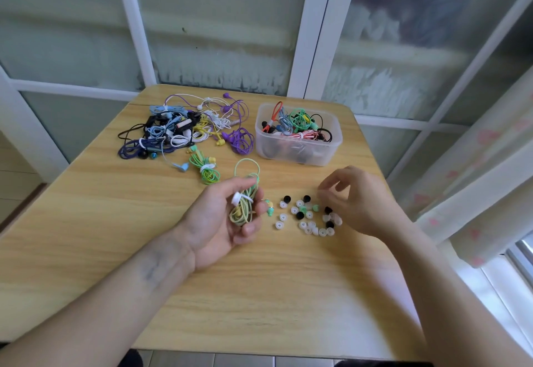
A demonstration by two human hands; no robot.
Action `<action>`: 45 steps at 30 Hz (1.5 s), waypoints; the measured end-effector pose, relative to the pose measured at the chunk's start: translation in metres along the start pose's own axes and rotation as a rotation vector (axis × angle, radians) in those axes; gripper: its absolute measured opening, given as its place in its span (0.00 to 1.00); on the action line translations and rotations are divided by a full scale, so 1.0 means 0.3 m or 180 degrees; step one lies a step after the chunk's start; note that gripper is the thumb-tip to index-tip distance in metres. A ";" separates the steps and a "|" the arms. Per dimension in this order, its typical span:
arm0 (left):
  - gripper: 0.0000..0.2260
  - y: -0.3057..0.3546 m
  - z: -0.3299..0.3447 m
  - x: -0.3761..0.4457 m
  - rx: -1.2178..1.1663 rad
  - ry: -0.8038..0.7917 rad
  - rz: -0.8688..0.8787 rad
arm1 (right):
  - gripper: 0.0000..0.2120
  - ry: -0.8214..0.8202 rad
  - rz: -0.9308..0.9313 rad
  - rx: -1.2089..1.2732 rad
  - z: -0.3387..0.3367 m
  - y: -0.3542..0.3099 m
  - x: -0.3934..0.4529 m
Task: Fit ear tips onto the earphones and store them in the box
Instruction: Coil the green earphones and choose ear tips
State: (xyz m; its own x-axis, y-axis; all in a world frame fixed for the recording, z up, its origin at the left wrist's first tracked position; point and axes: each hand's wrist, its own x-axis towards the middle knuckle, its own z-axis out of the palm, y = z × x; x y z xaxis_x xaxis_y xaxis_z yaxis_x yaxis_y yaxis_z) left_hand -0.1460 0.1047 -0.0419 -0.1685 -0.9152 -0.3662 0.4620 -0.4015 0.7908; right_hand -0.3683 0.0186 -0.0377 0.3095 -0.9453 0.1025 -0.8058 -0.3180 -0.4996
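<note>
The pale green earphones (244, 202) sit bundled in the left hand (222, 222), cable coiled and cinched by a white tie (241, 198), the fingers curled round the coil in a firm grip. Its two earbuds (269, 207) hang free just past the fingertips, over the table (115, 222), and as far as can be made out neither wears a tip yet.

Just beside them lies the scatter of ear tips (308, 216): mostly clear ones, a few black, and a couple of green (302, 209) near the middle. The right hand (357, 199) hovers over the right edge of that scatter with fingers bent and thumb close to forefinger; whether it pinches a tip already cannot be told, so its grip is best called uncertain.

The step in hand looks like choosing a tip. A green one would probably match this pair (the colours seem to be kept together). It would help to take a single tip by its skirt, opening toward the earbud, and to steady one earbud between left thumb and forefinger so the stem does not swing away when the tip is pushed on. Sliding over the heap risks rolling tips off the table.

Farther back, the clear plastic box (298, 136) already holds several tied sets, and to its left lies a tangle of waiting earphones (184, 130), with another green set (206, 169) nearest.
</note>
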 end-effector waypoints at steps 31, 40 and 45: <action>0.08 -0.063 0.025 -0.015 0.1768 0.0755 0.1701 | 0.13 -0.0261 0.0247 0.3630 0.082 -0.189 -0.132; 0.09 -0.044 0.044 -0.025 0.0634 0.0321 0.0968 | 0.13 -0.0225 0.0301 0.3497 0.058 -0.178 -0.129; 0.10 -0.042 0.051 -0.031 0.0361 0.0151 0.0740 | 0.13 -0.0314 -0.0006 0.3398 0.054 -0.186 -0.140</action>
State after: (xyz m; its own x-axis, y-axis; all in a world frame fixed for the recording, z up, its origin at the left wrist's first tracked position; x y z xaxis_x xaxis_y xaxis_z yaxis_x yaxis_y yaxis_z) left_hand -0.1637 0.1175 -0.0409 -0.0268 -0.9817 -0.1886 0.3824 -0.1844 0.9054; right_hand -0.3281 0.0772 -0.0280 0.3882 -0.9198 0.0580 0.0383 -0.0468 -0.9982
